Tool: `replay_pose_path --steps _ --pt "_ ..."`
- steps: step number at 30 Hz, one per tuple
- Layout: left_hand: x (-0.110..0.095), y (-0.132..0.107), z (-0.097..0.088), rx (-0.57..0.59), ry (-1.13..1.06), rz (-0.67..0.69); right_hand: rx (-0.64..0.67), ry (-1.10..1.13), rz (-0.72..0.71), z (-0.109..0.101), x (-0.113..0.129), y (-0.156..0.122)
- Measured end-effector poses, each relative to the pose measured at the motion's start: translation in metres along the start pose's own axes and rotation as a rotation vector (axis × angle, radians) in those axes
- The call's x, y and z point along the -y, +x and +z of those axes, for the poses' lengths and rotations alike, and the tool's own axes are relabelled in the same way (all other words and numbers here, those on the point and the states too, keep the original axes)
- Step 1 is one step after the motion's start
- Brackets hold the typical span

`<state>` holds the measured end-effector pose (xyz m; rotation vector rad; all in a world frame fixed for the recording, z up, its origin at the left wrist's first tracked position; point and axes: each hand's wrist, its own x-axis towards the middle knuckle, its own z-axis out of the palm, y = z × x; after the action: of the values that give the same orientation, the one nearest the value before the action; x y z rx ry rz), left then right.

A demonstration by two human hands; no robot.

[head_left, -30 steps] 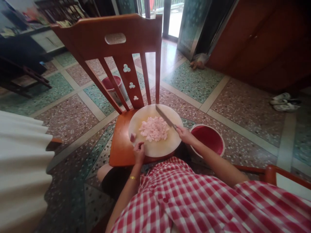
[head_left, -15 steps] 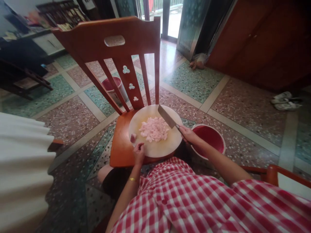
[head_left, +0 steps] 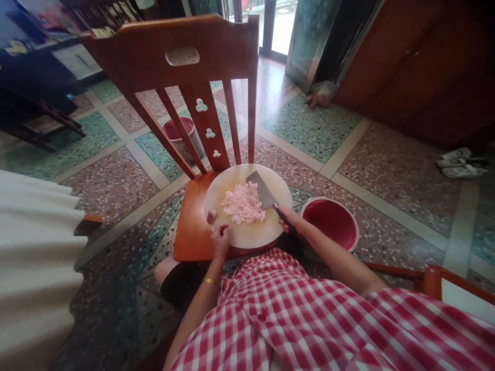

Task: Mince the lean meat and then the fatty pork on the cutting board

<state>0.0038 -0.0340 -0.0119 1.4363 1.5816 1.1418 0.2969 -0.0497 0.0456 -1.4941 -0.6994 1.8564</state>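
A round pale cutting board (head_left: pixel 270 234) lies on the seat of a wooden chair (head_left: pixel 191 234). A heap of chopped pink meat (head_left: pixel 243 202) sits in the board's middle, and one darker piece of meat (head_left: pixel 211 216) lies at its left edge. My right hand (head_left: pixel 291 218) grips the handle of a cleaver (head_left: pixel 263 193), whose broad blade lies tilted against the right side of the heap. My left hand (head_left: pixel 221 240) rests at the board's near left rim with its fingers curled; nothing shows in them.
A red basin (head_left: pixel 331 222) stands on the tiled floor right of the chair. A red bucket (head_left: pixel 181 135) stands behind the chair back. White cloth (head_left: pixel 34 268) hangs at the left. Sandals (head_left: pixel 460 162) lie far right, by a wooden cabinet (head_left: pixel 417 67).
The cleaver has come down from a raised, edge-on position to rest flat-sided against the right of the meat heap. My left hand has stayed at the board's rim.
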Motion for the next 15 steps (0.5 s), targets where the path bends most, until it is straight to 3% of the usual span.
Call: replay_pose_path --steps 2,4,8,10,12,15 --pt "-0.001 -0.001 0.0 0.003 0.008 0.001 0.02 -0.175 -0.033 0.011 0.014 0.009" --pt "-0.003 -0.001 -0.001 -0.002 0.02 0.012 -0.014 -0.439 -0.155 0.019 0.026 0.01" --pt "-0.006 -0.001 -0.002 -0.009 0.042 0.044 -0.132 -1.036 -0.54 0.029 0.034 -0.013" --pt "-0.007 -0.001 -0.003 0.0 0.041 0.048 -0.159 -1.183 -0.605 0.031 0.03 -0.029" --pt "-0.007 -0.001 -0.003 0.004 0.033 0.05 -0.197 -1.13 -0.602 0.031 0.021 -0.045" --pt "-0.003 -0.002 -0.001 0.001 0.031 0.049 -0.271 -0.698 -0.491 0.03 -0.001 -0.063"
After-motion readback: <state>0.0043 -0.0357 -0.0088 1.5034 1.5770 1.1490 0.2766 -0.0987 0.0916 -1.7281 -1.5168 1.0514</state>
